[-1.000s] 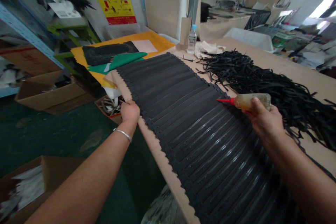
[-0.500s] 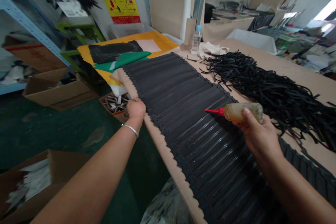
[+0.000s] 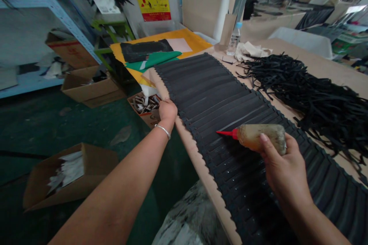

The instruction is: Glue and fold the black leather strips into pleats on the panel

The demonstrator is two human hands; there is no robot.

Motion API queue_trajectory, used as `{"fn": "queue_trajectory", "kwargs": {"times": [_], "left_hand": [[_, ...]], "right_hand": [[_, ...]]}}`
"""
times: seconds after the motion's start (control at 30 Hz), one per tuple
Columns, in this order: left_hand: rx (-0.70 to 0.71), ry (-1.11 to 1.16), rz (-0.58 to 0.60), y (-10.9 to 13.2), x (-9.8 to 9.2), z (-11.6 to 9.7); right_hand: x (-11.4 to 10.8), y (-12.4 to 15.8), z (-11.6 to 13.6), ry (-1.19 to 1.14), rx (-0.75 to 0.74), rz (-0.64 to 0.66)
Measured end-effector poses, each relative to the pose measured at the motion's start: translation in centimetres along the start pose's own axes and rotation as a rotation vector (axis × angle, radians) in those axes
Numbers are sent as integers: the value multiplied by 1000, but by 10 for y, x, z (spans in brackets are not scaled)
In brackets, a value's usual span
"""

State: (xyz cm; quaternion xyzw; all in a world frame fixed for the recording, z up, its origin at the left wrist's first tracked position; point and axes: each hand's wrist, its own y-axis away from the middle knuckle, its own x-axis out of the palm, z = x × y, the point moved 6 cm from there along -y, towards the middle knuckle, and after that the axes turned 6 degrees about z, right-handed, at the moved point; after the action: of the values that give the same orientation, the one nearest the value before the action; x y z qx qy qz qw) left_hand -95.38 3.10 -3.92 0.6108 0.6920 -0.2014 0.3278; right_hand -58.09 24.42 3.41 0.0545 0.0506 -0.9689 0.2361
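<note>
Many black straps (image 3: 207, 92) lie side by side in one long overlapping row across the brown table (image 3: 198, 160). My right hand (image 3: 280, 168) is closed round a yellowish squeeze bottle of glue (image 3: 258, 136); its red nozzle (image 3: 225, 133) points left, low over the straps. A wet line of glue shines on the strap just beyond the nozzle. My left hand (image 3: 167, 110), a silver bracelet on the wrist, is closed on the table's near edge beside the strap ends.
A loose heap of black strips (image 3: 310, 99) lies to the right. A water bottle (image 3: 233, 38) and crumpled cloth (image 3: 251, 50) stand at the far end. Cardboard boxes (image 3: 92, 90) sit on the green floor at left, one (image 3: 69, 176) near my arm.
My right hand has carried the glue bottle leftward along the straps. The view has swung right and nearer. My left hand keeps its hold on the table edge.
</note>
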Motion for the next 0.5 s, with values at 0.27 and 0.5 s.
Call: {"fn": "queue_trajectory", "kwargs": {"times": [0.27, 0.5], "left_hand": [[8, 0, 4, 3, -3, -2], [5, -3, 16, 2, -2, -1]], "right_hand": [[19, 36, 27, 278, -64, 71], [-9, 23, 61, 374, -749, 173]]}}
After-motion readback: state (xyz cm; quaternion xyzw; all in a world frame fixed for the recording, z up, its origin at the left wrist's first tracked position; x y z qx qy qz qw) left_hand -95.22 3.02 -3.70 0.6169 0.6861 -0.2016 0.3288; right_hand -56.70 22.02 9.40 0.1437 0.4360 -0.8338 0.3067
